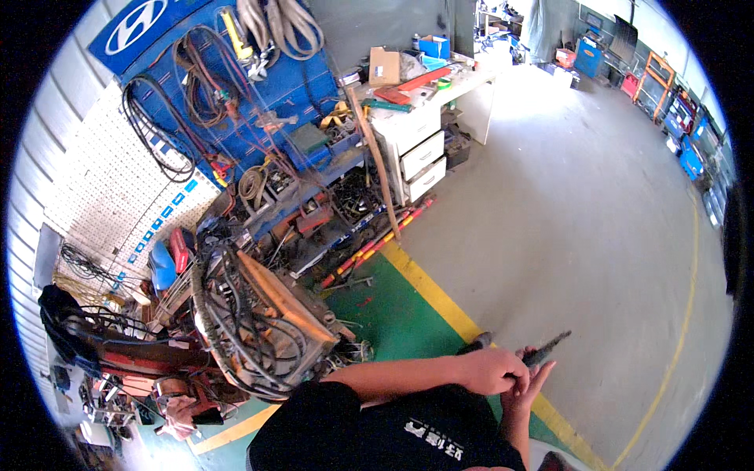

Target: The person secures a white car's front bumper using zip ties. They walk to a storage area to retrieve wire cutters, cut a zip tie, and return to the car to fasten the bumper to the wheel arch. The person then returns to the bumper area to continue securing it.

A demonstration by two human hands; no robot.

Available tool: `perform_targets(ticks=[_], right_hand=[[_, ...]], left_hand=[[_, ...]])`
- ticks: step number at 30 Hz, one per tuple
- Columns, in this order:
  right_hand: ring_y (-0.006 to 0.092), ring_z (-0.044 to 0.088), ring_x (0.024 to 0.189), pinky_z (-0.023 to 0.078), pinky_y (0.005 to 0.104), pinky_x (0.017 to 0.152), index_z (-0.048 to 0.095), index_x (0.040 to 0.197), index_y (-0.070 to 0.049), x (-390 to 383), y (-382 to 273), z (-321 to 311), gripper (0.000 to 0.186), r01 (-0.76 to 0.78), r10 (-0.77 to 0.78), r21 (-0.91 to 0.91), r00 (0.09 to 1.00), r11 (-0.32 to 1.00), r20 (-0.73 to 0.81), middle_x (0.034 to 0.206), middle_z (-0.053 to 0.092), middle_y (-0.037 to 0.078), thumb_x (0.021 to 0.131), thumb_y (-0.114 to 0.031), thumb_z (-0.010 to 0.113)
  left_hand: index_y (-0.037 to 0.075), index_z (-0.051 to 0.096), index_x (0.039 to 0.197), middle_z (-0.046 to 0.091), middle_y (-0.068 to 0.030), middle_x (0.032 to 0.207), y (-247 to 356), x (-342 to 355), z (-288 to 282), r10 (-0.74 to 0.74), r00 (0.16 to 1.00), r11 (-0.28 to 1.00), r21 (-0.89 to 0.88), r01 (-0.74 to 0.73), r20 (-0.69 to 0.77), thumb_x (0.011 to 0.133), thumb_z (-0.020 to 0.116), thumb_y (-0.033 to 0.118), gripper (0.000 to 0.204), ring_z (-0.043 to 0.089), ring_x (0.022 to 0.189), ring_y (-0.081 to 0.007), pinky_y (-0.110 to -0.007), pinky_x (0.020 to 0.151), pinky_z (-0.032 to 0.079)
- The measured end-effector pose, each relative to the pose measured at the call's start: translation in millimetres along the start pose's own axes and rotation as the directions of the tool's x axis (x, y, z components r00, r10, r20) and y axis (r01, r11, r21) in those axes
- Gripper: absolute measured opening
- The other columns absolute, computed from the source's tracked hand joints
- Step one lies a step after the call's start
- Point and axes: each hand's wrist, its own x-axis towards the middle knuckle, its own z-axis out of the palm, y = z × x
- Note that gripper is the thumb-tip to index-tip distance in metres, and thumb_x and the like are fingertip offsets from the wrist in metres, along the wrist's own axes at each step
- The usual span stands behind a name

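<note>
Both my hands are close together low in the picture, right of the middle, in front of my black shirt. My left hand point(499, 371) is closed, its fingers curled in beside the right palm; what they pinch, if anything, is hidden. My right hand point(525, 396) comes up from below, with a long narrow dark tool point(551, 348) lodged between its raised thumb or finger and a fingertip behind. The tool slants up to the right and has a rough, tapering end. Its near end is hidden by the hands, and I cannot make out its exact kind.
At left stands an orange machine point(287, 294) draped with thick dark cables. Behind it, a blue tool board point(259, 102) holds hanging cables and straps. A white drawer desk point(422, 155) carries boxes and tools. A yellow line point(440, 298) edges the green floor.
</note>
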Motion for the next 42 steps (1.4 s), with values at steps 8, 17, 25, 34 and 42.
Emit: perform_targets(ticks=[8,17,25,34,42], right_hand=[[0.0251,0.049,0.088,0.043,0.0377,0.083,0.051,0.117,-0.008,255,-113,8,0.075,-0.074,0.104,-0.188,0.983,0.979,0.154,0.096,0.052,0.007,0.092,-0.077,0.038],[0.0233,0.049,0.089,0.042,0.0384,0.089,0.049,0.121,-0.007,481,-174,40,0.077,-0.201,0.263,-0.211,0.908,0.957,0.327,0.094,0.051,0.007,0.090,-0.078,0.041],[0.0240,0.049,0.086,0.042,0.0422,0.089,0.049,0.117,-0.008,713,-230,142,0.083,-0.339,0.386,-0.195,0.869,0.920,0.310,0.091,0.049,0.006,0.085,-0.084,0.039],[0.0234,0.050,0.089,0.042,0.0408,0.089,0.045,0.128,-0.008,947,-293,185,0.083,-0.205,0.233,-0.114,0.895,0.972,0.380,0.096,0.049,0.007,0.087,-0.081,0.040],[0.0194,0.049,0.092,0.041,0.0380,0.091,0.042,0.133,-0.009,1208,-360,158,0.084,0.170,-0.042,-0.332,0.933,0.928,0.358,0.099,0.047,0.004,0.086,-0.078,0.049]], left_hand=[[0.008,0.071,0.093,0.072,-0.0107,0.088,-17,203,-123,-0.081,0.987,0.997,-0.025,0.079,-0.138,0.084,0.062,0.005,0.013,0.068,0.083,-0.0311,-0.043,0.075,0.052],[0.009,0.070,0.092,0.071,-0.0105,0.089,-111,349,-236,0.038,0.913,0.999,-0.014,-0.048,-0.407,0.081,0.061,0.006,0.014,0.067,0.084,-0.0327,-0.044,0.072,0.052],[0.011,0.072,0.090,0.072,-0.0074,0.086,-203,507,-412,-0.006,0.929,0.993,0.110,0.050,-0.370,0.080,0.061,0.007,0.016,0.068,0.085,-0.0290,-0.044,0.077,0.052],[0.006,0.071,0.091,0.072,-0.0074,0.084,-253,685,-607,0.012,0.961,1.000,0.012,-0.009,-0.278,0.081,0.061,-0.002,0.017,0.069,0.076,-0.0215,-0.034,0.068,0.051],[0.006,0.072,0.091,0.073,-0.0099,0.085,-325,884,-754,-0.001,0.974,0.963,-0.261,-0.060,-0.227,0.079,0.060,-0.002,0.019,0.070,0.076,-0.0240,-0.034,0.069,0.053]])
